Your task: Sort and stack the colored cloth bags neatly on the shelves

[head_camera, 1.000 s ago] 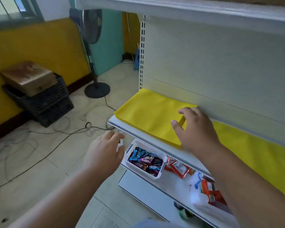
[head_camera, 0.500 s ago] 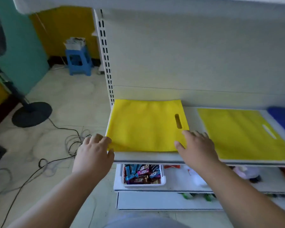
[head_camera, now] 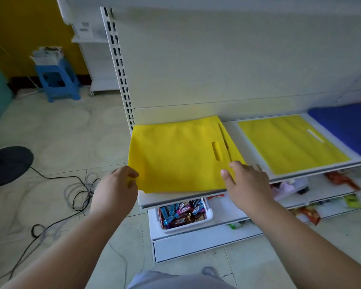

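The yellow bag (head_camera: 175, 157) lies flat, its handle slot on the right. The left hand (head_camera: 115, 188) pinches its near-left corner; the right hand (head_camera: 246, 184) rests spread on its near-right edge (bare shelf (head_camera: 231, 130) beyond).

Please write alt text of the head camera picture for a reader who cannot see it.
Two hands hold a yellow cloth bag on a white shelf: the left hand pinches its front left corner, the right hand rests on its front right corner. Further right lie another yellow bag and a blue bag.
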`<state>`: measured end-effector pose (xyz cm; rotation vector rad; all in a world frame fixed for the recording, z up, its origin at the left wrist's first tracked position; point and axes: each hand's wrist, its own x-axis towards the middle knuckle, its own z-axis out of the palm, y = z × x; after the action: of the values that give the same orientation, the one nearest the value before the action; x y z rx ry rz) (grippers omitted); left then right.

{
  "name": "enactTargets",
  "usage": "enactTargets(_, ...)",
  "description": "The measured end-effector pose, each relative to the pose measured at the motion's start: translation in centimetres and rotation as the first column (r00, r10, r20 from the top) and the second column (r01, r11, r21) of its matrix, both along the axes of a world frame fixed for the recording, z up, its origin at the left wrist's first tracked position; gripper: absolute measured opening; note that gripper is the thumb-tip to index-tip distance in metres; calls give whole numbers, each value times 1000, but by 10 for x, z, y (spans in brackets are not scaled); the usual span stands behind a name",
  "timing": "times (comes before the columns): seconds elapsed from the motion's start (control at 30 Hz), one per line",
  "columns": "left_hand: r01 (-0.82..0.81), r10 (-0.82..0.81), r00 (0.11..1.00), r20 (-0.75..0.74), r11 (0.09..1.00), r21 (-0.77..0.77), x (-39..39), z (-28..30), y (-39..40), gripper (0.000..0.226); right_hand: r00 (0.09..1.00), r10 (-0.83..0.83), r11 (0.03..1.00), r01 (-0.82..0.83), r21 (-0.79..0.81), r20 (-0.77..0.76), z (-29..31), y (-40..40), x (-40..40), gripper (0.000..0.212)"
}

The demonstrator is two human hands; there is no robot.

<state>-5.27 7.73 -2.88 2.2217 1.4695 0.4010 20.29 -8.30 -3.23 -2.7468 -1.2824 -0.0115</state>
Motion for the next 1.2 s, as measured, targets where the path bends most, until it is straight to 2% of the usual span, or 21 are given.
enactTargets(0.03,-15,15,1000,-11,1000,-16,-2,2,2,24,987,-59,993,74,95,-150,0,-1,-3,42)
enactTargets(0.1,-30,28,999,-28,997,-70,-7,6,6,25,873,-135,944,256,206,-468,0,0,-9,44)
enactTargets(0.17,-17,12,1000,-29,983,-182,-9,8,10,22,771,-122,904,346,251,-625,1,3,-8,48)
enactTargets(0.23,1,3,1000,12,958,-287,-7,10,14,24,726,-68,902,338,270,-684,7,9,-3,52)
enactTargets(0.33,13,-7,1000,22,958,-285,-1,11,18,29,773,67,951,142,274,-631,17,18,3,42)
enactTargets(0.43,20,-22,1000,-18,995,-95,2,14,8,27,919,141,948,-19,317,-367,29,10,4,30)
enactTargets(0.53,-11,9,1000,19,995,102,8,18,-14,24,964,162,900,-56,433,-212,38,-12,11,33)
enactTargets(0.67,-15,-9,991,136,984,179,42,21,-41,25,984,132,865,-56,498,-119,43,-42,44,33)
enactTargets(0.9,54,-97,971,220,980,193,165,10,-89,22,988,70,856,10,516,-137,35,-110,161,35)
enactTargets(1.07,41,-85,970,228,980,193,268,6,-135,21,977,79,881,24,472,-199,29,-157,270,34)
enactTargets(1.2,105,-127,982,138,983,153,326,5,-157,21,916,96,930,58,363,-391,32,-169,337,38)
